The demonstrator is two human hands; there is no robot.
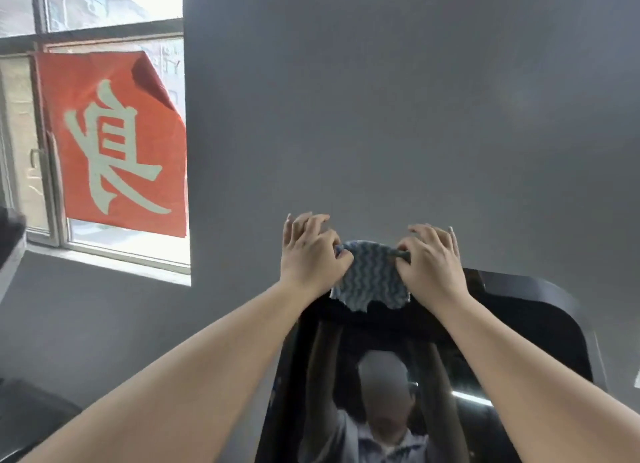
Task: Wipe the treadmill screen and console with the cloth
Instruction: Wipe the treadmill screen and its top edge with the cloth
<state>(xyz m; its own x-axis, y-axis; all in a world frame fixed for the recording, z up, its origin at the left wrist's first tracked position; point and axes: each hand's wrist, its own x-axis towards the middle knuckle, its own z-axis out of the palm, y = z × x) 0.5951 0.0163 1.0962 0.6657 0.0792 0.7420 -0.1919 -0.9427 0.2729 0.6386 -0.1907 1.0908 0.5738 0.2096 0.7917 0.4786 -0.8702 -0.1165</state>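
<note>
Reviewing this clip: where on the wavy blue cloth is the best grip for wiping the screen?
Its two top corners. The cloth hangs loose over the screen's top edge, so left hand and right hand pinching from each side probably keeps it spread flat.

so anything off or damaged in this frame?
Two things. The red poster on the window has its top right corner peeled away and folded over. The cloth, held by both hands over the screen, has a ragged, torn-looking lower edge.
</note>
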